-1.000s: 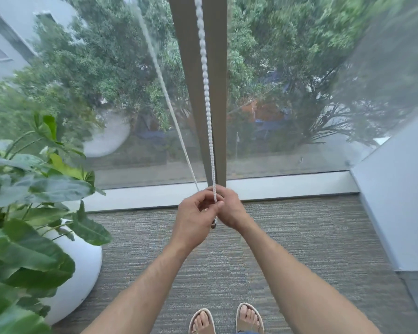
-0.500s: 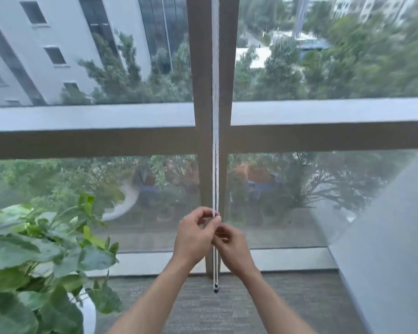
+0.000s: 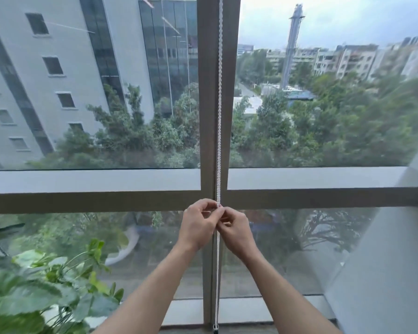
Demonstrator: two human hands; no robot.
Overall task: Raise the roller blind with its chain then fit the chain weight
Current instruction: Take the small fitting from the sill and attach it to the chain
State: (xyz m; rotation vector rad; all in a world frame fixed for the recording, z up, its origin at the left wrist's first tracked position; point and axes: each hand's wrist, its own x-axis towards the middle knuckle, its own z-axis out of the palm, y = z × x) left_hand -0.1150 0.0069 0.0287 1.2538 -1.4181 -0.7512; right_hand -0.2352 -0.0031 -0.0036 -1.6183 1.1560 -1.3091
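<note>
A white beaded chain (image 3: pixel 219 104) hangs straight down in front of the brown vertical window post (image 3: pixel 231 116). My left hand (image 3: pixel 198 225) and my right hand (image 3: pixel 237 227) meet at the chain just below the horizontal window bar, both pinching it with thumb and fingers. Below my hands the chain continues as two close strands to a small dark piece (image 3: pixel 215 328) at its lower end near the sill. The roller blind itself is out of view.
A leafy green plant (image 3: pixel 41 292) stands low at the left, close to my left forearm. A grey wall (image 3: pixel 386 273) slants in at the right. The horizontal window bar (image 3: pixel 94 189) crosses the glass at hand height.
The view has tilted up from the floor to the window and skyline. My hands have risen along the chain, which now hangs straight with both strands together instead of one pulled left.
</note>
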